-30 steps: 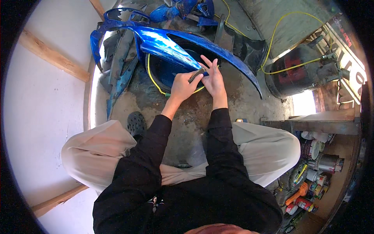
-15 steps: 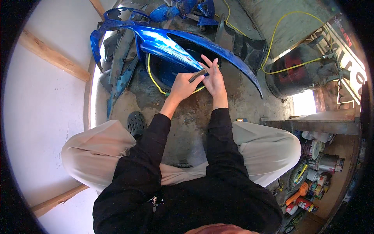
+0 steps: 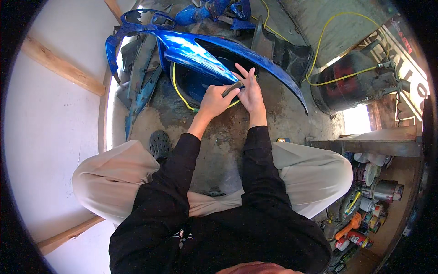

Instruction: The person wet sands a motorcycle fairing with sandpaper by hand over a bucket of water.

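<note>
A glossy blue motorcycle fairing panel spans the upper middle, with a long pointed part and a curved arm reaching right. My left hand is closed on a small dark strip, perhaps folded sandpaper, at the panel's lower tip. Beside it, my right hand has its palm up and fingers spread; its palm is against or just under the tip, and the exact contact is hidden. Below the panel stands a round black tub with dark inside, partly covered by the panel and hands.
More blue body panels and dark plastic parts lie beyond. A yellow hose runs to a dark, rusty tank at right. A wooden shelf holding several cans stands at my right. A white wall borders the left.
Almost nothing differs. The strip in my left hand is tilted very slightly; both hands stay at the panel's tip, and the panel has not moved.
</note>
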### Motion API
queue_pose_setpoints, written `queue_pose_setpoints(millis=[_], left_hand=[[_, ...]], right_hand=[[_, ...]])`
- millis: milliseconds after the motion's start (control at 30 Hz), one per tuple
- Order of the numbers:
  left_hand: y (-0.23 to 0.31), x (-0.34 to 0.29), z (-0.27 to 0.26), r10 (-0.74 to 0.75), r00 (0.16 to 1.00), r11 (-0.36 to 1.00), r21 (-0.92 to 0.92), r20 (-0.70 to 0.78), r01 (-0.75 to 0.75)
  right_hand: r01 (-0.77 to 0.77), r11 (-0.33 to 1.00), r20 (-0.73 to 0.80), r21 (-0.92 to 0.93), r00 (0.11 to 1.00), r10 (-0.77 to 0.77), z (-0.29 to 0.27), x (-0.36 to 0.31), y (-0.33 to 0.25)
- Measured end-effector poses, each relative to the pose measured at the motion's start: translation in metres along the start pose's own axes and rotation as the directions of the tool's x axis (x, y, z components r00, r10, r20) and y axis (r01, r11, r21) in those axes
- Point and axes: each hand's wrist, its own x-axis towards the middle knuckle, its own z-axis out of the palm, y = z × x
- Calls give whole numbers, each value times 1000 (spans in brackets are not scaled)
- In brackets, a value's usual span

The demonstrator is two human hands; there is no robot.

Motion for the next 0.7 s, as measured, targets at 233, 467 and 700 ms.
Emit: queue_pose_setpoints(millis=[233, 467, 700], left_hand=[[-13, 3, 8, 105, 982, 994, -15, -158, -109], [-2, 3, 6, -36, 957, 997, -78, -288, 14], [-3, 0, 5, 119, 989, 993, 30, -85, -116]], right_hand=[[11, 1000, -11, 18, 1000, -11, -3, 5, 4], [10, 999, -19, 42, 1000, -9, 0, 5, 4], [-6, 1000, -20, 10, 1000, 6, 0, 2, 3]])
